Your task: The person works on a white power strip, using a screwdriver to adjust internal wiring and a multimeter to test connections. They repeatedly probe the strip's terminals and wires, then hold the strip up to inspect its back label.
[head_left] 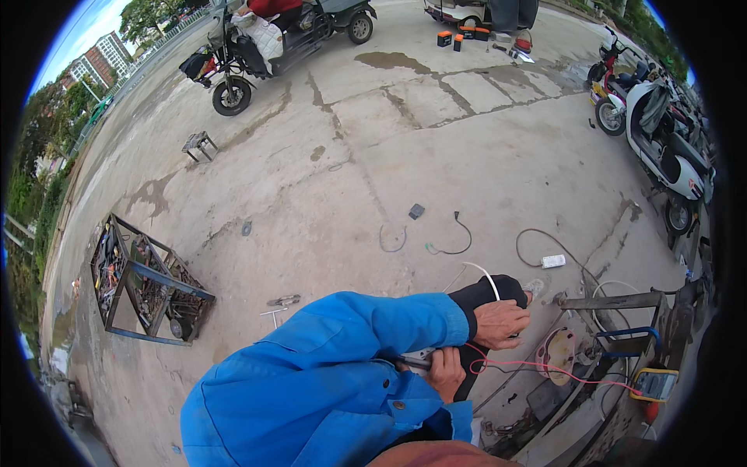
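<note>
My left arm, in a blue jacket sleeve, reaches across to the right. Its hand (502, 324) rests by my dark-trousered knee (506, 288) with the fingers curled; what they hold is hidden. A curved white tube (489, 278) runs over the knee to the back edge of this hand. Lower down, close to my body, my right hand (446, 375) is closed round a grey-and-black hand tool (419, 359), partly covered by the left sleeve. A red wire (537, 364) loops beside both hands and leads to a yellow-edged multimeter (654, 384) at the right.
A metal frame (611, 302) and a pinkish round part (555, 354) stand at my right. Loose cables and a white cylinder (553, 261) lie ahead. To the left are a T-handled tool (274, 313) and a rack of parts (159, 272). Scooters (669, 140) line the right; a three-wheeler (288, 47) stands beyond.
</note>
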Tool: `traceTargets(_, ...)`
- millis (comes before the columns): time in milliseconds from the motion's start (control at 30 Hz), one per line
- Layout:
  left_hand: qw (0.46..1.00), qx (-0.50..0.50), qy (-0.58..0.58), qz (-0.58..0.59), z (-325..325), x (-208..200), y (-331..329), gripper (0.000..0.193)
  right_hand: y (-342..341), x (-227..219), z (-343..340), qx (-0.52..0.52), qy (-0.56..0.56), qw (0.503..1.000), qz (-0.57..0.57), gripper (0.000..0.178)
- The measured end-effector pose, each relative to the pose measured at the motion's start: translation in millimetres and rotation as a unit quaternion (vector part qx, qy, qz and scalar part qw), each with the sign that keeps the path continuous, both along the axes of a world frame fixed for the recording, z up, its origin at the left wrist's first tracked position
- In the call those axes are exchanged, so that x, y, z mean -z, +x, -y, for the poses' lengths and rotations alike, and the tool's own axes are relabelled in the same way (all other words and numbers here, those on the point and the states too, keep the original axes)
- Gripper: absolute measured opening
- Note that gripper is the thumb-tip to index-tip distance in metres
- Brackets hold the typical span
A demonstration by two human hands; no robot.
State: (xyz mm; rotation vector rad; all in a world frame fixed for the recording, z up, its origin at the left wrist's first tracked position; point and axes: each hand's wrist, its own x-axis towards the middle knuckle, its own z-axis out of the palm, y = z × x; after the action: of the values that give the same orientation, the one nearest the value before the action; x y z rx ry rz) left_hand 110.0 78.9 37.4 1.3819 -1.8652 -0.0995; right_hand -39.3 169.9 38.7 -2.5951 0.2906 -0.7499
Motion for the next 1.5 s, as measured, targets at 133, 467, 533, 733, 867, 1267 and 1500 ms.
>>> traceTargets(133, 0.999, 0.007, 0.016, -0.044, -1.5, -3.2, 0.8, 0.030, -0.4, -0.9, -0.9, 0.001, 0.004, 1.000, 0.001, 0.068)
traceTargets(467, 0.986, 0.016, 0.062, -0.156, -7.6, -5.8, 4.4, 0.020, 2.1, -2.8, 0.1, 0.004, 0.003, 1.000, 0.002, 0.069)
traceTargets(533, 0.985, 0.001, 0.051, -0.166, -8.5, -6.4, 4.5, 0.020, 1.4, -2.2, 0.0, 0.003, -0.003, 1.000, 0.003, 0.069)
traceTargets(733, 0.985, -0.005, 0.048, -0.165, -7.9, -8.6, 2.9, 0.023, 1.6, -0.3, 0.6, 0.003, -0.013, 1.000, 0.003, 0.069)
traceTargets(867, 0.983, 0.001, 0.042, -0.181, -6.6, -8.4, 2.1, 0.029, 2.3, -3.2, -0.1, 0.002, -0.016, 1.000, -0.001, 0.068)
traceTargets(1267, 0.988, 0.012, 0.006, -0.154, -3.1, -2.3, 4.6, 0.040, 0.8, -5.7, -1.1, -0.002, -0.005, 1.000, -0.003, 0.067)
traceTargets(1500, 0.989, 0.023, 0.008, -0.147, -2.7, -3.9, 4.5, 0.039, 0.1, -5.0, -1.7, -0.002, 0.003, 1.000, -0.009, 0.065)
